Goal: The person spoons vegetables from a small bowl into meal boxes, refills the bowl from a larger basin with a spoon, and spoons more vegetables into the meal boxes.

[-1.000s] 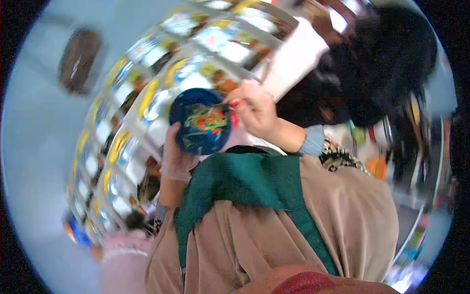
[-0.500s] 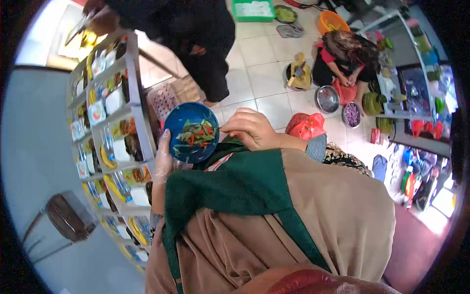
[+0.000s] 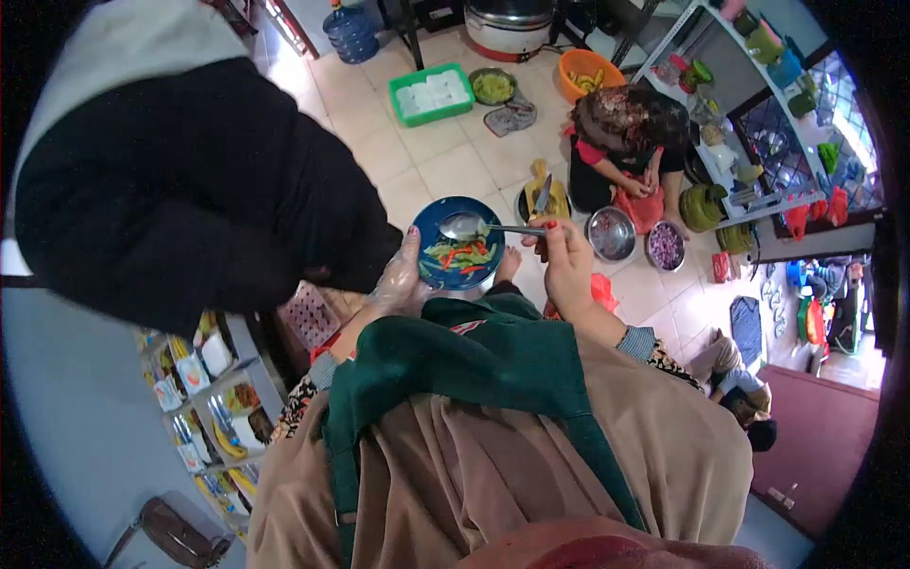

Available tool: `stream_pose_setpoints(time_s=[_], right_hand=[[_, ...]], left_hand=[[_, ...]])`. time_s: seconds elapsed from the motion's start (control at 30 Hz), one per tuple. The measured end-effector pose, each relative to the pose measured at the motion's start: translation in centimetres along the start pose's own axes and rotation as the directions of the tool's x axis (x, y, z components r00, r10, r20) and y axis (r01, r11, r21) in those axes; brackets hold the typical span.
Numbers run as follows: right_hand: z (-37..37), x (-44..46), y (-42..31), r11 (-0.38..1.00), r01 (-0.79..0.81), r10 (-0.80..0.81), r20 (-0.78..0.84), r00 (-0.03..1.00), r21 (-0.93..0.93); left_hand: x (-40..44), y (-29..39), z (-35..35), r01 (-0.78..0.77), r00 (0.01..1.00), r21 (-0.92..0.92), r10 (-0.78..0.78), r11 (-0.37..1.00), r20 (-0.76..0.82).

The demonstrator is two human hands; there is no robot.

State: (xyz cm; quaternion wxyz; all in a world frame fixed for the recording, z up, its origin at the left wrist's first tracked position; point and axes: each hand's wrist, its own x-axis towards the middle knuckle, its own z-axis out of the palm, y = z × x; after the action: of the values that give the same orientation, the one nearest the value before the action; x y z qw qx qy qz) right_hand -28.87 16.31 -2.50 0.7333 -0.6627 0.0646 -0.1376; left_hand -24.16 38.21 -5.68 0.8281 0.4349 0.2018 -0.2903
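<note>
My left hand (image 3: 400, 280), in a clear plastic glove, grips the near-left rim of a blue bowl (image 3: 431, 221) in front of my apron. Sliced green vegetables (image 3: 438, 254) with strips of red chili lie in the bowl. Pinched in my bare right hand (image 3: 567, 266) is a metal spoon (image 3: 463, 226). The spoon's head is over the far part of the bowl, above the vegetables, and looks bare of food.
A person in black (image 3: 218, 180) stands close at left, before a rack of meal trays (image 3: 227, 408). Another person (image 3: 630, 123) sits on the floor by a metal bowl (image 3: 609, 234) and a bowl of chopped purple onions (image 3: 665, 248). A knife (image 3: 543, 192) rests on a cutting board.
My view has turned, and the bowl now sits farther right in it. The spoon's head has come up into sight over the bowl. The person in black is nearer, hiding part of the rack.
</note>
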Motion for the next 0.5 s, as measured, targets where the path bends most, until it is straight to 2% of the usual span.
stream_pose_setpoints(time_s=[0.03,0.13,0.17,0.27,0.3,0.33,0.5], right_hand=[[-0.6,2.2,0.5,0.999,-0.035,0.034,-0.030,0.999,-0.034],[-2.0,10.3,1.1,0.991,-0.044,0.043,-0.007,0.999,-0.130],[-2.2,13.1,0.8,0.991,-0.071,0.073,0.011,0.997,-0.112],[-2.9,20.9,2.0,0.987,-0.113,0.123,0.090,0.988,-0.112],[-3.0,23.7,2.6,0.993,-0.082,0.092,0.133,0.987,-0.083],[-2.9,26.3,2.9,0.989,-0.121,0.132,0.149,0.980,-0.080],[0.3,37.8,4.3,0.985,-0.167,0.173,0.166,0.971,-0.048]], left_hand=[[2.6,0.3,0.3,-0.002,1.000,0.003,0.002,1.000,-0.009],[11.6,1.6,1.9,-0.111,0.986,-0.115,0.124,0.987,0.113],[14.0,2.5,2.4,-0.057,0.988,-0.079,0.067,0.995,0.142],[20.7,4.8,4.0,-0.211,0.972,0.020,0.207,0.977,0.113],[24.0,5.5,3.9,-0.161,0.971,-0.066,0.170,0.985,0.171],[24.7,7.5,5.1,-0.171,0.982,0.128,0.159,0.977,0.098],[33.8,14.2,6.4,-0.133,0.991,-0.010,0.133,0.991,0.011]])
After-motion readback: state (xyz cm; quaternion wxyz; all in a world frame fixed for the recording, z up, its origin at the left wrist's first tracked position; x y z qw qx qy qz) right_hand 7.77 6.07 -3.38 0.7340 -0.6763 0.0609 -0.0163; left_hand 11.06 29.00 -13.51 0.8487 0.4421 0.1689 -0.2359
